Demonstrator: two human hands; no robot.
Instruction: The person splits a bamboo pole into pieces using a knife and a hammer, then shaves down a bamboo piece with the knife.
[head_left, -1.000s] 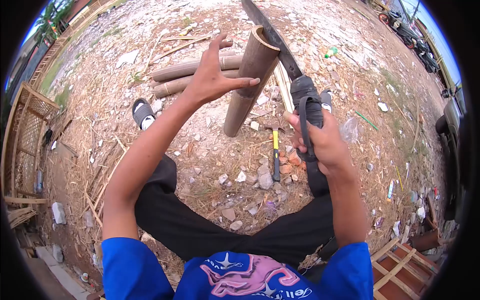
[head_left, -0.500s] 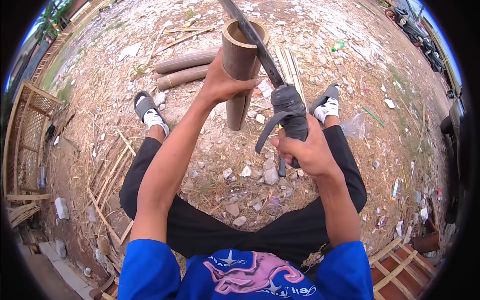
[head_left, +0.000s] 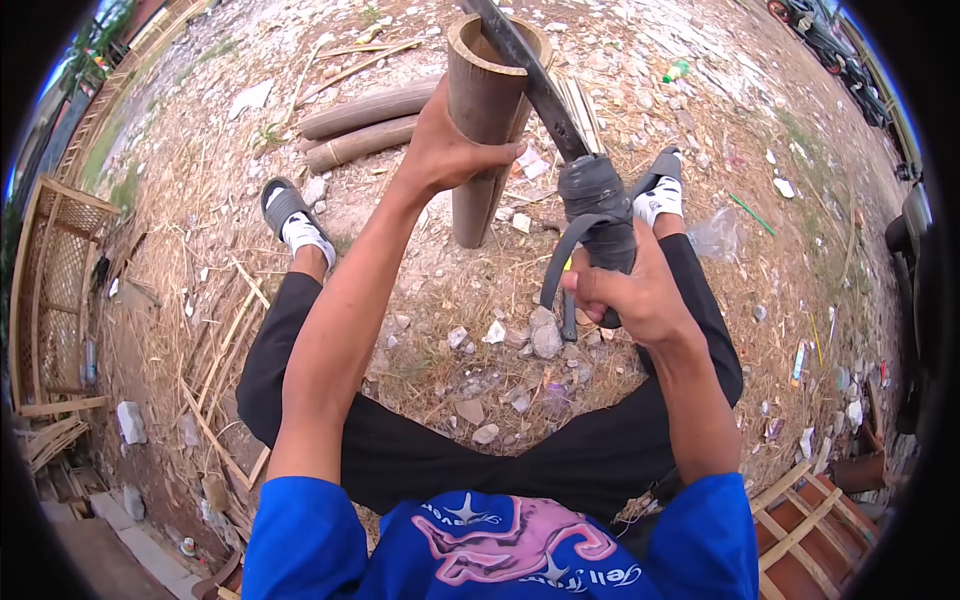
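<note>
My left hand [head_left: 448, 150] is wrapped around a thick hollow bamboo piece [head_left: 484, 112], held roughly upright in front of me. A long dark line runs down the bamboo's lower side. In my right hand [head_left: 640, 300] is a machete [head_left: 530, 80] with a dark blade. Black tape, with a loose end hanging off, covers its handle [head_left: 597, 205]. The blade slants across the bamboo's open top at its right side; how deep it sits there I cannot tell. Its tip runs out of view at the top.
Two bamboo lengths [head_left: 365, 147] lie beyond my left foot. Thin split strips [head_left: 215, 375] and stones [head_left: 545, 335] are scattered over the straw-covered ground. A dark-handled tool [head_left: 569, 318] lies between my legs. A lattice frame [head_left: 55, 290] stands at left, motorbikes [head_left: 830, 50] at far right.
My right hand and the machete handle have shifted slightly right and down. The bamboo in my left hand has moved a little up, and the whole view has shifted slightly.
</note>
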